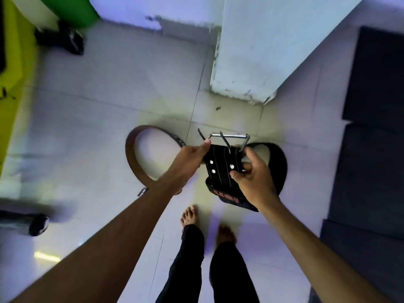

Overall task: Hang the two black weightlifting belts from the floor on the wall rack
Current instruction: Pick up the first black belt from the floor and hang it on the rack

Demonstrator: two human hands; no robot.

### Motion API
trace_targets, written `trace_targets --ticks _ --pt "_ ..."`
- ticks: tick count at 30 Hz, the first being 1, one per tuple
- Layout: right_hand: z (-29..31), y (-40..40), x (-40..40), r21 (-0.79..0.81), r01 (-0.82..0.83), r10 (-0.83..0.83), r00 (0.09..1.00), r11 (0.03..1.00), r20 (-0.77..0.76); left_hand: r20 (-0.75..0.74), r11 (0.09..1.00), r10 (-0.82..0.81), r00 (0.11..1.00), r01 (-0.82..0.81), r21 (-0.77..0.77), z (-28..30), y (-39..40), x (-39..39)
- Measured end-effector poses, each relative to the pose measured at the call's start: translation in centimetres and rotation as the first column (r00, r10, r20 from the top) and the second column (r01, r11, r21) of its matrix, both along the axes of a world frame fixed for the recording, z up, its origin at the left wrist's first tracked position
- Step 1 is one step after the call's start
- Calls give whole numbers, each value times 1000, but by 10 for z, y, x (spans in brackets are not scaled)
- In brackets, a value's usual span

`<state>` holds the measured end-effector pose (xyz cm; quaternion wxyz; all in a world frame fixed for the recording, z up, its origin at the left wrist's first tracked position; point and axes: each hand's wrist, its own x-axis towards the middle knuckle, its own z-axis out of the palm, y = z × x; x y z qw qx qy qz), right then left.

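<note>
A black weightlifting belt [220,162] with a metal double-prong buckle [229,136] is held up over the tiled floor. My left hand [190,158] grips its buckle end from the left. From the right, my right hand [253,178] grips the same end, thumb on the rivets. The rest of that belt loops down behind my right hand [277,162]. A second belt [133,158], showing a brown inner face, lies curled in a loop on the floor to the left, partly hidden by my left forearm. The wall rack is out of view.
A white pillar base [251,62] stands just beyond the belts. Dark floor mats [371,149] lie along the right. A yellow-green surface [15,73] and a green object [74,9] are at the far left, with dark items nearby. My bare feet [190,217] stand below the belt.
</note>
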<state>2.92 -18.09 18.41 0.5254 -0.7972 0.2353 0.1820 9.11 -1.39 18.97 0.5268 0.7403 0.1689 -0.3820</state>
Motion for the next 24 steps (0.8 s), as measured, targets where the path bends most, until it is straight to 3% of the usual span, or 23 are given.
trace_targets --ticks 5,10,15,18,24 --pt "160 -39 1 106 -72 57 988 992 140 239 989 80 968 -47 -142 152 -17 -8" --pt "322 -57 -18 230 -157 88 955 960 283 492 971 52 869 70 -227 302 -23 -22" --pt "453 -58 -52 249 -133 13 902 959 431 678 939 -1 735 233 -251 439 -26 -54" --pt "522 -49 -81 225 -116 -28 836 967 548 770 923 17 638 286 -257 515 -22 -78" --pt "657 -9 -150 103 25 -98 592 994 800 901 908 128 414 317 -275 647 -3 -151"
